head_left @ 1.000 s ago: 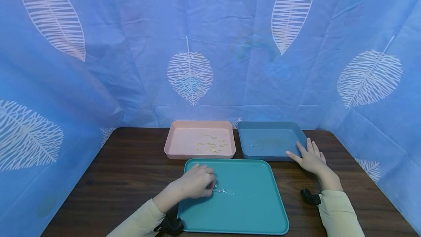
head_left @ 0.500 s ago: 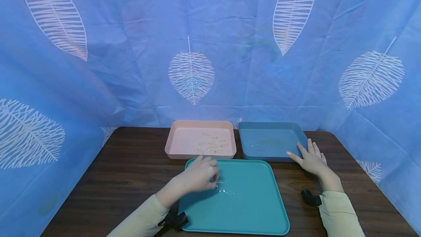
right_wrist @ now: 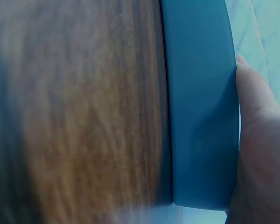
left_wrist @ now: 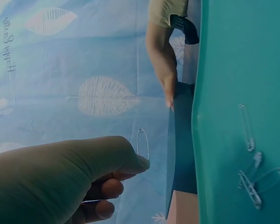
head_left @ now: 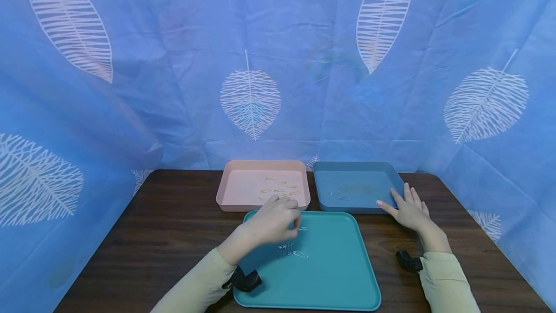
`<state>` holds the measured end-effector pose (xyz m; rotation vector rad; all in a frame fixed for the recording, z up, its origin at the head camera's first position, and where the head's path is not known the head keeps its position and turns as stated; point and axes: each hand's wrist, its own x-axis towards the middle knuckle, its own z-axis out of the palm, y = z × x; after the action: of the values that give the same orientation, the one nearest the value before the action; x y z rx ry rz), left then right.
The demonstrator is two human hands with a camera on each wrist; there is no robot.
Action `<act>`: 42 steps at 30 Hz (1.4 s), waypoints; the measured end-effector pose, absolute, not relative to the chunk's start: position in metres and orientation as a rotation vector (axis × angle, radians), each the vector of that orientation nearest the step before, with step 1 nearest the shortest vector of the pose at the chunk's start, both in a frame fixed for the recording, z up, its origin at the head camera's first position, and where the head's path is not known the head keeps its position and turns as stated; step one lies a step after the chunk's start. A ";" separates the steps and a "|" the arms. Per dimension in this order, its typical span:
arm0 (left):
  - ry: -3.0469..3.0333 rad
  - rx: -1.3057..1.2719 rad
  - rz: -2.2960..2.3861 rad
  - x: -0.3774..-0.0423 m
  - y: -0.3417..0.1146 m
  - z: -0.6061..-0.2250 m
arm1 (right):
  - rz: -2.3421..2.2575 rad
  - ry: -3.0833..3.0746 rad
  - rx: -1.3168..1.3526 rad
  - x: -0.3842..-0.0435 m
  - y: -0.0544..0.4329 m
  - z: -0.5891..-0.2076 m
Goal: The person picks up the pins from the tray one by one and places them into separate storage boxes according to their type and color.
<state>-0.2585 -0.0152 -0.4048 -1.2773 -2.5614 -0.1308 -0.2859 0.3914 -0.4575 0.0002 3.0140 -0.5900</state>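
Over the far part of the teal rectangular tray (head_left: 326,274), your left hand (head_left: 274,222) pinches a slim silver metal safety pin (left_wrist: 147,143) between thumb and fingers — more loose silver safety pins (head_left: 287,248) lie on that tray just nearer you. Your right hand (head_left: 410,212), fingers spread wide, touches the shallow blue rectangular tray (head_left: 356,176) beyond the teal tray's far right — the shallow pink rectangular tray (head_left: 243,185), holding yellow safety pins (head_left: 279,190), sits beyond its far left.

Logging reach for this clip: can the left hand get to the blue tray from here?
Probably yes: nothing stands between the left hand and the blue tray; the right hand touches only its right end.
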 end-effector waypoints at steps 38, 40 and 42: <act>-2.508 -1.287 -0.073 -0.310 0.060 -0.379 | -0.586 3.008 0.002 -0.286 0.391 -0.456; -2.524 -1.286 -0.080 -0.312 0.064 -0.379 | -0.584 3.010 0.000 -0.286 0.391 -0.456; -2.543 -1.282 -0.094 -0.315 0.068 -0.379 | -0.583 3.011 -0.002 -0.286 0.391 -0.456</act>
<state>-0.3151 0.0675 -0.3792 -1.2817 -2.5427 -0.0940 -0.2859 0.3910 -0.4560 -0.0019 3.0111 -0.5827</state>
